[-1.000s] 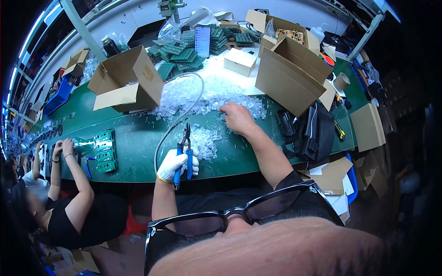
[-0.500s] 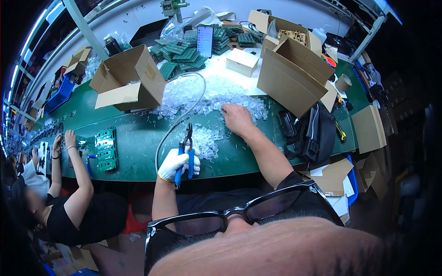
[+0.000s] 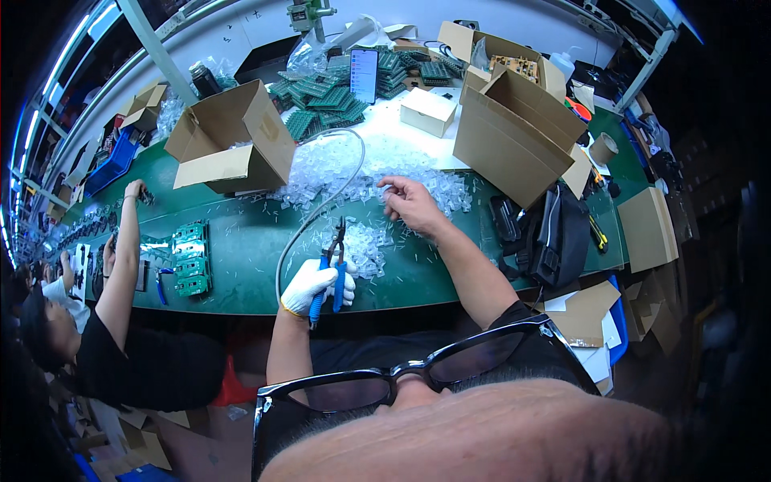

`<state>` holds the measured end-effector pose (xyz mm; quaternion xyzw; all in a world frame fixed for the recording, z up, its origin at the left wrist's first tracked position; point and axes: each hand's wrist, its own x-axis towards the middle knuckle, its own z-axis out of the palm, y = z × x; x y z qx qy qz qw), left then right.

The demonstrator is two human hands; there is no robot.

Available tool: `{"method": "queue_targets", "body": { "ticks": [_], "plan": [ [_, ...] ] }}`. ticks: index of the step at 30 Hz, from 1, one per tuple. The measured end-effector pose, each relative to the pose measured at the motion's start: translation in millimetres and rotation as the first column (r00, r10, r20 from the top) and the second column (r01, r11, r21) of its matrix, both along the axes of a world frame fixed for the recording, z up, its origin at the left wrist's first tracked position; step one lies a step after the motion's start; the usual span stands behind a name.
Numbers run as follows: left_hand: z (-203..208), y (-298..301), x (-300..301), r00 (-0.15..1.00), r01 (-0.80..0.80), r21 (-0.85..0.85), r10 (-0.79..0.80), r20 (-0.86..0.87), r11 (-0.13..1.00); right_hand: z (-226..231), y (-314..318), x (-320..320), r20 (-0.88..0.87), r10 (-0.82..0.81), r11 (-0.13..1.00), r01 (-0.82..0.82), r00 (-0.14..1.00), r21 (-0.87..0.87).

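Note:
My left hand (image 3: 305,287), in a white glove, is wrapped around blue-handled cutting pliers (image 3: 339,281). The pliers' jaws point away from me, beside a small heap of clear plastic pieces (image 3: 365,247) on the green bench. My bare right hand (image 3: 414,207) hovers by the near edge of a larger spread of clear plastic pieces (image 3: 329,165). Its fingers are bent but apart, and I see nothing between them. A grey hose or cable (image 3: 309,217) curves from the larger spread down to my left wrist.
Open cardboard boxes (image 3: 217,169) (image 3: 514,136) flank the large spread. Behind it are stacked green circuit boards (image 3: 325,100), a phone (image 3: 364,76) and a white box (image 3: 427,112). A black bag (image 3: 550,241) lies to the right. At left, a co-worker (image 3: 120,321) reaches over the bench near a green board (image 3: 191,257).
My right hand has lifted slightly from the large spread, its fingers parting. My left hand still holds the pliers in nearly the same place. The co-worker's arm has reached farther across the bench.

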<state>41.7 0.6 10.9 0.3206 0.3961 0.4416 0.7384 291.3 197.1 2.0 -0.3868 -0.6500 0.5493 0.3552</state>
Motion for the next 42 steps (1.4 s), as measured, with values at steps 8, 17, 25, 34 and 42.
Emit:
{"method": "queue_targets", "body": {
  "ticks": [8, 17, 25, 34, 42],
  "plan": [
    [6.3, 1.1, 4.2, 0.995, 0.019, -0.058, -0.025, -0.093, 0.998, 16.1, -31.6, -11.3, -0.420, 0.132, 0.852, -0.319, 0.898, -0.415],
    [6.9, 2.6, 5.9, 0.992, 0.039, -0.067, -0.047, -0.120, 0.997, 9.0, -36.6, -17.7, -0.457, 0.101, 0.886, -0.289, 0.884, -0.362],
    [6.5, 2.5, 7.8, 0.995, 0.016, -0.077, -0.023, -0.097, 0.997, 11.8, -50.9, -23.4, -0.392, 0.084, 0.933, -0.211, 0.916, -0.292],
    [15.9, 2.0, 9.8, 0.969, 0.005, -0.129, -0.036, -0.242, 0.992, 14.4, -44.9, -18.8, -0.351, 0.113, 0.927, -0.226, 0.930, -0.300],
    [-4.4, -0.1, -6.1, 0.987, -0.051, -0.030, 0.054, 0.149, 0.998, 14.4, -42.3, -16.3, -0.292, 0.159, 0.926, -0.245, 0.943, -0.288]
  ]
}}
